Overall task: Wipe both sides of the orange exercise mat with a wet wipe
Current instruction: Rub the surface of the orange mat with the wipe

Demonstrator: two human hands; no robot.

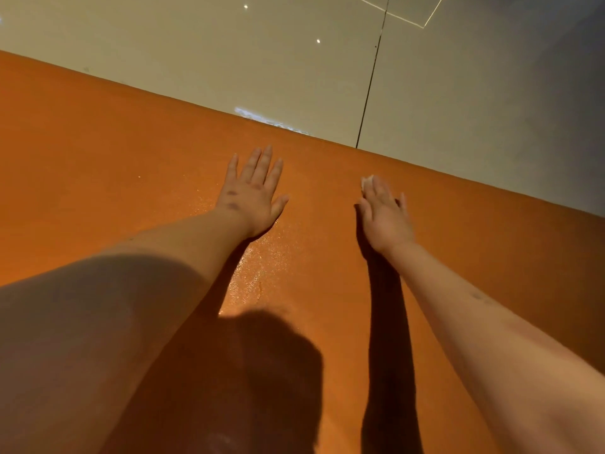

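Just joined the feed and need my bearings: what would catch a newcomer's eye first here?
The orange mat fills most of the view, lying on a pale tiled floor. Both hands lie flat on it near its far edge: the left hand bare, the right hand pressing a white wipe that peeks out ahead of it. A wet sheen glistens between the arms.

left grip (252, 194): flat, fingers spread | right grip (384, 217): flat, fingers together
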